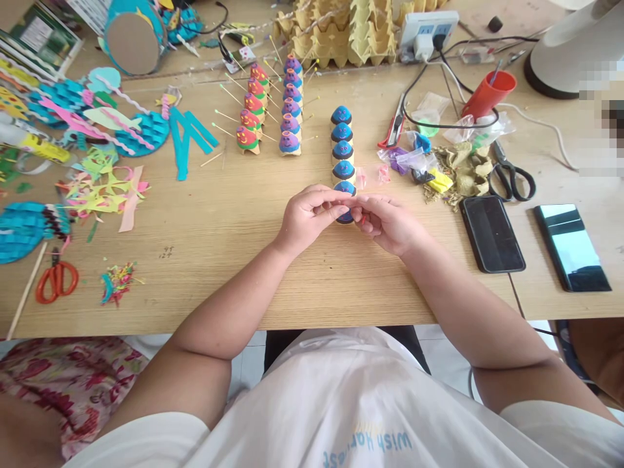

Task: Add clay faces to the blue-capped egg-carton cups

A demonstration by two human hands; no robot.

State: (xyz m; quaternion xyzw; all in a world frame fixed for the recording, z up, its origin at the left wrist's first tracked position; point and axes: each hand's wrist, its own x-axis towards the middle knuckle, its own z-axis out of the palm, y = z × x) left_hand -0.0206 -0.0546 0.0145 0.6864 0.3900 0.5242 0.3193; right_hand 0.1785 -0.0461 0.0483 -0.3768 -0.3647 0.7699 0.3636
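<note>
My left hand (pixel 309 218) and my right hand (pixel 387 224) meet fingertip to fingertip over the near end of a row of blue-capped egg-carton cups (pixel 343 151). Both are closed in a pinch; whatever lies between the fingertips is too small to name. A bit of red (pixel 363 221) shows at my right fingers. The blue domes have dark rims and small faces, and my fingers partly cover the nearest ones. Just right of the row lie small clear bags with pink bits (pixel 383 173).
Two finished-looking rows, red (pixel 253 103) and purple (pixel 291 107), stand behind on the left, with pins sticking out. Right are a utility knife (pixel 394 123), black scissors (pixel 511 179), a red cup (pixel 489 93) and phones (pixel 492 234). Orange-handled scissors (pixel 57 279) and paper scraps (pixel 104 188) lie left.
</note>
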